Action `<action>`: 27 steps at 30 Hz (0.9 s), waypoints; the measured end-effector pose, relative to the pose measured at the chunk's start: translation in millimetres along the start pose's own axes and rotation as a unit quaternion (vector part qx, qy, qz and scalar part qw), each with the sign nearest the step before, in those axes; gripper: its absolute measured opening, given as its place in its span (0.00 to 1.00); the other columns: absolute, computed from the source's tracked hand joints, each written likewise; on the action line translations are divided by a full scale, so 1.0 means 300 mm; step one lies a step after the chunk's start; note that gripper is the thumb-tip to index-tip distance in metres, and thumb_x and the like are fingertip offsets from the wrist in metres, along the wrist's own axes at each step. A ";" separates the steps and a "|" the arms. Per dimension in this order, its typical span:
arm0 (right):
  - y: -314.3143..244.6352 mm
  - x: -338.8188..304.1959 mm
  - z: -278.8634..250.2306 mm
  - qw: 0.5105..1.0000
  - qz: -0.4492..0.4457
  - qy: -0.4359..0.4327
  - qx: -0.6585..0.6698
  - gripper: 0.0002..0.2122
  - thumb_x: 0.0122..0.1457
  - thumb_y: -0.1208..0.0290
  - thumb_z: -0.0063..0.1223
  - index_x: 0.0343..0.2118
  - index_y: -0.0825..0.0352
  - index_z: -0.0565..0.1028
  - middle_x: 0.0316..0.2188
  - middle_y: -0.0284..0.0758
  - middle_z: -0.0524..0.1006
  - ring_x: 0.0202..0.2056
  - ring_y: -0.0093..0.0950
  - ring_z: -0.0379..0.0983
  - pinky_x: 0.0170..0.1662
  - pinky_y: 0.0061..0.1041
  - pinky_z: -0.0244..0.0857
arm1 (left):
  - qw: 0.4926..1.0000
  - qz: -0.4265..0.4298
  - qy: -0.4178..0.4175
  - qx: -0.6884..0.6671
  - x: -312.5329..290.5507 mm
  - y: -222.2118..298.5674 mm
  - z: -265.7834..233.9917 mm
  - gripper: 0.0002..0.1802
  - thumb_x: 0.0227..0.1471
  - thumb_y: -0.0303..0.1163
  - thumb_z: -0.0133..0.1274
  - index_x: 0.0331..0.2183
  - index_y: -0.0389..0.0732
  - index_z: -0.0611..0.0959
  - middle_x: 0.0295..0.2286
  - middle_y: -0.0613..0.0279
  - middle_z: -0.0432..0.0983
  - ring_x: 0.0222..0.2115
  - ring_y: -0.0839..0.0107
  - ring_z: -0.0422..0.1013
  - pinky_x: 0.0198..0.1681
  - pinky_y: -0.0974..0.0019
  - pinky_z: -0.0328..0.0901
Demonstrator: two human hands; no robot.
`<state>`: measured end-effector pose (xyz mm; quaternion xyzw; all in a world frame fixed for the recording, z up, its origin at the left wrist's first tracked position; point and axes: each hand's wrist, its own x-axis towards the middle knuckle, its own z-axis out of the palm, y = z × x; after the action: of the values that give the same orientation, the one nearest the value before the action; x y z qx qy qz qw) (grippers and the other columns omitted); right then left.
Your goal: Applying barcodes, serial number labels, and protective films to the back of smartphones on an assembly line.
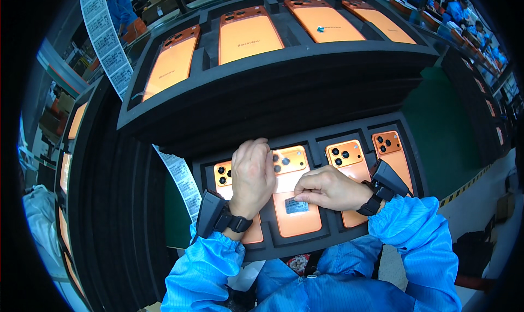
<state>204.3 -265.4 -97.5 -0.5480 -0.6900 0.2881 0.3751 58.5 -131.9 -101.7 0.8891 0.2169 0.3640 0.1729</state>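
Orange smartphones lie back side up in the slots of a black foam tray (262,252) in front of me. My left hand (252,175) is over the gap between the leftmost phone (252,233) and the second phone (300,225). Its fingers are bent and pressed together; their tips are hidden. Thumb and forefinger of my right hand (327,189) pinch at the upper edge of a small printed label (296,205), which lies against the second phone's back. A third phone (346,154) is partly under my right hand and wrist. The fourth phone (388,148) sits at the right end.
Behind, a taller stack of black foam trays (273,83) holds more orange phones (251,36) on top. Strips of printed labels (106,39) hang at the left. Another tray stack (103,203) stands left. People in blue work clothes (458,9) sit far right.
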 end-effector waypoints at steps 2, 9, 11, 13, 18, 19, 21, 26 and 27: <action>0.001 0.001 0.000 1.000 0.002 -0.003 -0.005 0.07 0.54 0.70 0.57 0.28 0.69 0.76 0.21 0.36 0.76 0.21 0.28 0.72 0.24 0.24 0.64 | 1.000 -0.003 -0.002 -0.002 0.001 0.001 -0.001 0.03 0.46 0.19 0.51 0.28 0.34 0.74 0.35 0.49 0.75 0.39 0.52 0.69 0.43 0.55 0.63; 0.000 0.004 -0.001 1.000 0.005 -0.008 -0.011 0.07 0.53 0.70 0.58 0.28 0.69 0.76 0.21 0.36 0.76 0.20 0.28 0.72 0.24 0.24 0.64 | 1.000 -0.007 -0.001 -0.002 0.000 0.001 -0.002 0.03 0.46 0.19 0.50 0.28 0.34 0.74 0.35 0.49 0.75 0.38 0.52 0.69 0.43 0.54 0.63; -0.003 0.004 -0.001 1.000 0.004 -0.007 -0.013 0.07 0.53 0.70 0.57 0.28 0.69 0.76 0.21 0.36 0.76 0.21 0.29 0.73 0.25 0.24 0.64 | 1.000 -0.005 0.000 -0.003 0.000 0.001 -0.002 0.03 0.46 0.19 0.51 0.28 0.34 0.75 0.35 0.49 0.75 0.38 0.52 0.69 0.43 0.54 0.63; -0.008 0.003 0.001 1.000 0.002 -0.001 -0.012 0.06 0.53 0.70 0.56 0.27 0.69 0.76 0.21 0.38 0.76 0.23 0.32 0.73 0.27 0.28 0.65 | 1.000 -0.006 0.002 -0.005 -0.002 0.000 -0.001 0.04 0.46 0.19 0.50 0.29 0.34 0.75 0.34 0.49 0.75 0.38 0.52 0.70 0.43 0.54 0.63; -0.002 -0.015 0.022 0.997 -0.052 0.028 -0.044 0.06 0.52 0.70 0.55 0.28 0.68 0.75 0.21 0.38 0.74 0.25 0.37 0.74 0.30 0.34 0.66 | 1.000 -0.008 0.018 -0.017 -0.002 0.006 0.003 0.05 0.46 0.19 0.50 0.30 0.33 0.75 0.31 0.49 0.75 0.37 0.52 0.70 0.42 0.54 0.63; -0.015 -0.020 0.023 0.989 -0.060 0.004 -0.134 0.07 0.51 0.69 0.57 0.30 0.67 0.75 0.23 0.37 0.74 0.27 0.35 0.74 0.30 0.32 0.66 | 0.999 -0.012 0.023 -0.023 -0.004 0.005 0.005 0.05 0.47 0.19 0.50 0.31 0.33 0.75 0.30 0.49 0.74 0.36 0.51 0.70 0.42 0.55 0.63; -0.053 -0.015 0.012 0.972 -0.069 -0.020 -0.224 0.09 0.50 0.67 0.58 0.32 0.66 0.74 0.25 0.35 0.73 0.29 0.34 0.74 0.29 0.31 0.66 | 0.999 -0.016 0.031 -0.027 -0.005 0.002 0.005 0.06 0.47 0.19 0.50 0.31 0.33 0.76 0.29 0.49 0.74 0.34 0.51 0.71 0.41 0.55 0.64; -0.058 0.063 -0.001 0.921 -0.066 0.041 -0.382 0.29 0.41 0.50 0.64 0.44 0.61 0.69 0.42 0.39 0.67 0.48 0.36 0.62 0.47 0.39 0.56 | 0.998 -0.019 0.031 -0.049 0.002 0.003 0.000 0.05 0.48 0.20 0.49 0.32 0.33 0.75 0.28 0.48 0.73 0.30 0.50 0.71 0.36 0.55 0.65; -0.034 0.080 0.002 0.899 -0.100 0.107 -0.412 0.33 0.41 0.48 0.64 0.48 0.60 0.67 0.46 0.41 0.66 0.50 0.38 0.60 0.50 0.43 0.53 | 0.998 -0.015 0.032 -0.052 -0.001 0.003 0.001 0.05 0.48 0.20 0.49 0.32 0.33 0.75 0.28 0.48 0.73 0.30 0.50 0.71 0.36 0.55 0.65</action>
<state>195.4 -244.3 -84.8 -0.6087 -0.7542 -0.1214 0.2142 58.9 -132.8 -101.6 0.8635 0.2161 0.4005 0.2174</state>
